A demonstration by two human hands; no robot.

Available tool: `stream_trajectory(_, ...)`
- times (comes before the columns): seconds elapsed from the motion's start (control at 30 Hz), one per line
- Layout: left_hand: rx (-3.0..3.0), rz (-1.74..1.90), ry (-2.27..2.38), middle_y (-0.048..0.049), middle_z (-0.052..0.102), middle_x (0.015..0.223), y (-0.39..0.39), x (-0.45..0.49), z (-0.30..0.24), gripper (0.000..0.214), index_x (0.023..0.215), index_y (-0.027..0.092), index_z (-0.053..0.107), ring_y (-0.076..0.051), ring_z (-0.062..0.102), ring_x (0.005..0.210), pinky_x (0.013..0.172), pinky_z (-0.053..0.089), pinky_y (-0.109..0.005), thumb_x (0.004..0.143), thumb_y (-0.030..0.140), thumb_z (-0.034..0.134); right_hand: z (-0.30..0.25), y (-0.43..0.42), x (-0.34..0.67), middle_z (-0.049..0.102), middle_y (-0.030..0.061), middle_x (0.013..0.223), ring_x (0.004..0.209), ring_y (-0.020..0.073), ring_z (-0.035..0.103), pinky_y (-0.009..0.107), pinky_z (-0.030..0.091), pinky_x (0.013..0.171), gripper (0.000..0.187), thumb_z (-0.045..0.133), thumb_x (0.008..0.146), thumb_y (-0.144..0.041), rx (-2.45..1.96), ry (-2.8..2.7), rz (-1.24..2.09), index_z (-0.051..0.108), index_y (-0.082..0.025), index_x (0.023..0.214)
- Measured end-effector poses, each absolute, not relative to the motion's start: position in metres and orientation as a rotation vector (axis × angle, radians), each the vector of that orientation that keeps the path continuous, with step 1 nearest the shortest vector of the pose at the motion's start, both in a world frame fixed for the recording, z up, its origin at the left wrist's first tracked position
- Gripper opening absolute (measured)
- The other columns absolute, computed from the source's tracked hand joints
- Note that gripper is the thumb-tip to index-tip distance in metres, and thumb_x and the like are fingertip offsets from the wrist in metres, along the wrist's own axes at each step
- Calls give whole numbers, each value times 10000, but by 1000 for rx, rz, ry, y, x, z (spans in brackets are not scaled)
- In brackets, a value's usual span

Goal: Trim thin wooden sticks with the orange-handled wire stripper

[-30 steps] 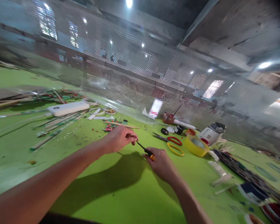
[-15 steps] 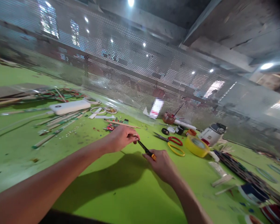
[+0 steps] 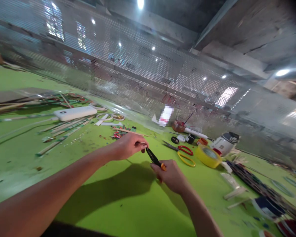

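Note:
My right hand point(image 3: 172, 174) grips a small black tool with orange handles point(image 3: 155, 159), its dark tip pointing up and left. My left hand point(image 3: 130, 144) is closed in a pinch right at that tip, holding a thin stick-like piece I cannot make out well. Both hands hover just above the green table point(image 3: 128, 204) near its middle.
Red and yellow scissors point(image 3: 184, 153), a yellow tape roll point(image 3: 208, 155) and a white jar point(image 3: 224, 142) lie to the right. A white power bank point(image 3: 74, 113), wooden sticks and small beads lie to the left. A perforated metal screen point(image 3: 138, 72) stands behind.
The hands stay together with little movement. The tool has tilted slightly steeper and the view has shifted a little.

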State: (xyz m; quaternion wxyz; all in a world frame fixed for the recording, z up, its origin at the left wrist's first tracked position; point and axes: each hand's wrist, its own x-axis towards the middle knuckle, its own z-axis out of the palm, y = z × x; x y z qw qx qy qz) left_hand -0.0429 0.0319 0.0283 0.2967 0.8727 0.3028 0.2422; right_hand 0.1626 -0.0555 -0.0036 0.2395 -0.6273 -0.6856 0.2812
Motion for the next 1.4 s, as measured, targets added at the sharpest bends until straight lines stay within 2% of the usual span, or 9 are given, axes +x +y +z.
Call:
stream_trajectory(0.2, 2290, 642, 810, -45, 654, 739, 32, -41, 28, 277, 842, 105, 705, -100, 461, 588, 554, 317, -199, 836, 235, 461, -3, -58, 164, 504, -20, 437, 398, 93, 456, 214, 375, 458, 431, 499, 843, -491, -1651, -1818, 974, 527, -181, 545)
stream_trajectory(0.4, 2273, 686, 865, -6, 588, 607, 30, -40, 30, 312, 776, 117, 706, -80, 352, 503, 494, 251, -199, 857, 332, 495, -3, -58, 163, 506, -24, 438, 389, 85, 449, 201, 366, 437, 423, 530, 826, -495, -1634, -1790, 1013, 528, -177, 547)
stream_trajectory(0.5, 2265, 703, 886, -15, 619, 633, 29, -41, 31, 330, 794, 115, 694, -82, 361, 506, 498, 267, -199, 865, 374, 503, 1, -58, 163, 523, -20, 447, 405, 87, 467, 201, 379, 460, 413, 532, 830, -479, -1619, -1814, 1041, 543, -172, 554)
stream_trajectory(0.67, 2276, 679, 861, -22, 640, 665, 27, -40, 33, 331, 779, 118, 680, -85, 404, 526, 513, 293, -196, 878, 373, 494, 8, -62, 164, 608, 11, 542, 482, 102, 533, 218, 430, 541, 391, 514, 850, -461, -1577, -1864, 1117, 605, -159, 619)
stream_trajectory(0.87, 2316, 653, 851, 5, 558, 583, 24, -39, 37, 336, 734, 118, 660, -80, 360, 492, 490, 264, -199, 880, 368, 487, 5, -63, 165, 578, -6, 499, 453, 106, 525, 223, 419, 520, 362, 526, 848, -420, -1580, -1844, 1110, 587, -167, 596)
stream_trajectory(1.03, 2339, 650, 837, 17, 513, 553, 22, -39, 39, 335, 707, 125, 625, -83, 360, 489, 496, 265, -200, 883, 367, 474, 3, -62, 165, 568, -8, 489, 437, 109, 534, 226, 425, 496, 400, 531, 842, -467, -1550, -1806, 1195, 596, -164, 589)
stream_trajectory(1.13, 2344, 644, 815, 18, 507, 564, 22, -39, 39, 331, 716, 127, 610, -88, 376, 505, 503, 277, -199, 885, 369, 462, 2, -62, 166, 600, 6, 541, 445, 115, 550, 234, 441, 480, 419, 530, 832, -518, -1505, -1767, 1320, 627, -152, 651)
stream_trajectory(1.27, 2343, 641, 797, 11, 525, 589, 22, -40, 39, 326, 730, 124, 604, -92, 393, 524, 514, 290, -201, 892, 361, 450, 2, -63, 167, 631, 21, 616, 480, 122, 571, 253, 470, 505, 425, 550, 815, -543, -1437, -1710, 1452, 657, -132, 823)
stream_trajectory(1.4, 2343, 653, 789, 10, 525, 591, 22, -40, 37, 323, 714, 122, 600, -89, 394, 525, 519, 293, -203, 893, 351, 457, 4, -63, 166, 610, 19, 599, 482, 124, 566, 253, 465, 484, 458, 565, 797, -562, -1409, -1655, 1527, 643, -115, 859)
